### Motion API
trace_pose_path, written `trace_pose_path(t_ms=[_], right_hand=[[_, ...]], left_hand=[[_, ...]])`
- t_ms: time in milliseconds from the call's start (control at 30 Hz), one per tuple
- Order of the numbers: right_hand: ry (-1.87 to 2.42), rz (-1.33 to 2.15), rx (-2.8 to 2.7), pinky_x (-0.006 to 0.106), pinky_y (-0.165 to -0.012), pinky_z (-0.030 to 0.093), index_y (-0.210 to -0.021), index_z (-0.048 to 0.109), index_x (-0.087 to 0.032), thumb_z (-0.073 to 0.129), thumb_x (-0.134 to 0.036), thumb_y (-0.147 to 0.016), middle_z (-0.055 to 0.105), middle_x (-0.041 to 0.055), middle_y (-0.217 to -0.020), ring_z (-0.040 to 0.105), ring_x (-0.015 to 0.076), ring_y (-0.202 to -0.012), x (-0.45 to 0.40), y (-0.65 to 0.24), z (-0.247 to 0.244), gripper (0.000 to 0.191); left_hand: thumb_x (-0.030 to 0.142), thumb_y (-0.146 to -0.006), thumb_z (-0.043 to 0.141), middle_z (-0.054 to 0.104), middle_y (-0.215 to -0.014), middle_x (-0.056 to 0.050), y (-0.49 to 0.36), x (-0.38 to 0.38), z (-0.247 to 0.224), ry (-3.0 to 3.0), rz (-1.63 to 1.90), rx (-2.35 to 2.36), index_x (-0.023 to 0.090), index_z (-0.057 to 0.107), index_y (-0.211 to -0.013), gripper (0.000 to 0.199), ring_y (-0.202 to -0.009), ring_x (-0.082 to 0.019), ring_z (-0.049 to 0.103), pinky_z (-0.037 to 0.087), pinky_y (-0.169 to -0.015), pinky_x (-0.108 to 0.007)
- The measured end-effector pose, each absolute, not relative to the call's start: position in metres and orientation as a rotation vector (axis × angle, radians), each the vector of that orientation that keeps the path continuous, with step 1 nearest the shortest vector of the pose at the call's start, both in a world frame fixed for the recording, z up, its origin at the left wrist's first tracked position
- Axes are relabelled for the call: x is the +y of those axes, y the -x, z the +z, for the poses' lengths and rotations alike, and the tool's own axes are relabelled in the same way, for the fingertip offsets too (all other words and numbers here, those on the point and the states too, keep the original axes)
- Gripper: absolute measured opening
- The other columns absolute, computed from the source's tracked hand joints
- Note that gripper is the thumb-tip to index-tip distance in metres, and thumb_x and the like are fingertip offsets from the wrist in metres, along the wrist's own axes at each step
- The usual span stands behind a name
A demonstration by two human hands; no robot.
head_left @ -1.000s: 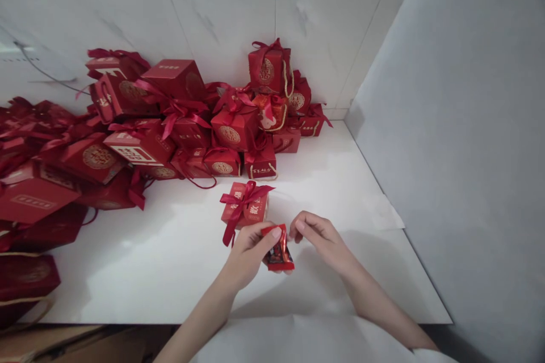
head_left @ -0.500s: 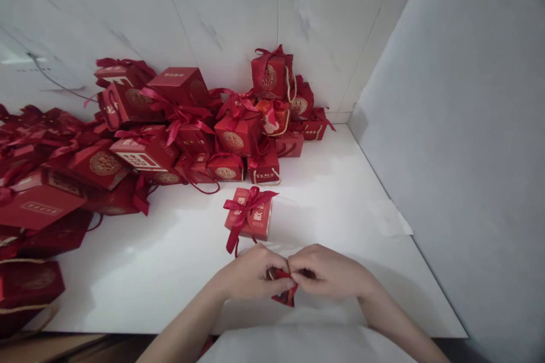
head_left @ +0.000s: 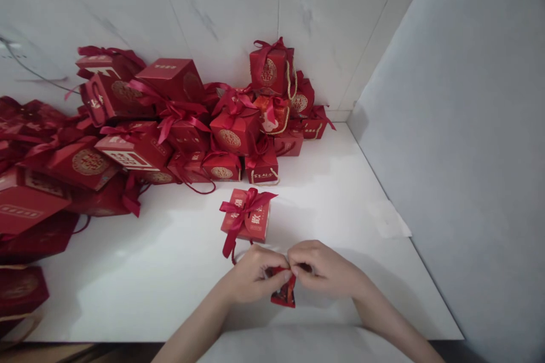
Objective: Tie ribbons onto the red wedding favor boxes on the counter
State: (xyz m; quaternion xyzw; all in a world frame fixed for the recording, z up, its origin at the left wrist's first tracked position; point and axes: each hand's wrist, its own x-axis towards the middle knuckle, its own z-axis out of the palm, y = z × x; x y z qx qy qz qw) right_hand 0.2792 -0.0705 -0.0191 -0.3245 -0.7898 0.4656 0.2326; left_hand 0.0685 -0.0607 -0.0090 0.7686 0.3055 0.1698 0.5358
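Between my two hands is a small red packet (head_left: 284,294), shiny with dark printing, hanging downward in front of my body. My left hand (head_left: 255,273) pinches its upper part between thumb and fingers. My right hand (head_left: 326,269) is closed on its top edge, the fingertips of both hands touching. Just beyond my left hand lies a red gift box (head_left: 259,228) with gold lettering and a dark red ribbon bow (head_left: 244,212) across its top. A dark red cord handle hangs from the box's near side. Whether the packet is torn cannot be made out.
Many red gift boxes (head_left: 232,139) with bows and cord handles are heaped along the tiled wall (head_left: 230,17), from the left edge to the back corner. A grey-white panel (head_left: 460,125) rises on the right. A clear sheet (head_left: 389,220) lies on the white table (head_left: 332,193) beside it.
My hands stay together on the packet, and a little more of its front shows below my fingers. The view has shifted slightly, moving the left boxes toward the edge.
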Motion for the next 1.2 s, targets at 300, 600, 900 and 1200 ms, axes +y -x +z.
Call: trace_pose_path(t_ms=[300,600,900,1200], right_hand=[[1.063,1.477,-1.729,0.025,-0.07,0.039,-0.082,0.054,-0.018,0.038,-0.039,-0.102,0.055,0.0004,-0.077,0.05,0.0128,-0.073,-0.07,-0.276,-0.012,0.033],[0.55,2.206,-1.042,0.022,-0.054,0.05,-0.123,0.054,-0.017,0.065,-0.049,-0.087,0.063,0.0051,-0.092,0.064,0.0125,-0.066,-0.067,-0.271,-0.028,0.049],[0.802,1.735,-1.184,0.026,-0.067,0.052,-0.108,0.06,-0.02,0.081,-0.031,-0.075,0.063,0.0012,-0.085,0.059,0.012,-0.072,-0.074,-0.273,-0.019,0.041],[0.961,1.563,-1.313,0.029,-0.078,0.05,-0.113,0.054,-0.025,0.075,-0.033,-0.082,0.062,0.0043,-0.104,0.061,0.0153,-0.087,-0.088,-0.27,0.01,0.039]], left_hand=[[0.023,-0.093,0.053,0.07,-0.081,-0.007,-0.066,-0.06,-0.009,-1.814,0.804,0.667,0.016,0.074,-0.091,0.022,-0.075,-0.015,0.063,0.05,-0.072,-0.026],[0.028,-0.092,0.059,0.063,-0.098,-0.008,-0.062,-0.055,-0.018,-2.066,1.279,0.693,0.029,0.074,-0.108,0.022,-0.091,-0.017,0.056,0.05,-0.076,-0.029],[0.044,-0.098,0.041,0.064,-0.118,-0.014,-0.07,-0.069,-0.015,-1.504,1.101,0.812,0.02,0.056,-0.132,0.045,-0.109,-0.025,0.061,0.052,-0.09,-0.038],[0.043,-0.096,0.048,0.047,-0.06,0.002,-0.083,-0.084,0.016,-1.45,0.946,1.176,0.016,0.049,-0.066,0.041,-0.057,-0.009,0.046,0.038,-0.055,-0.021]])
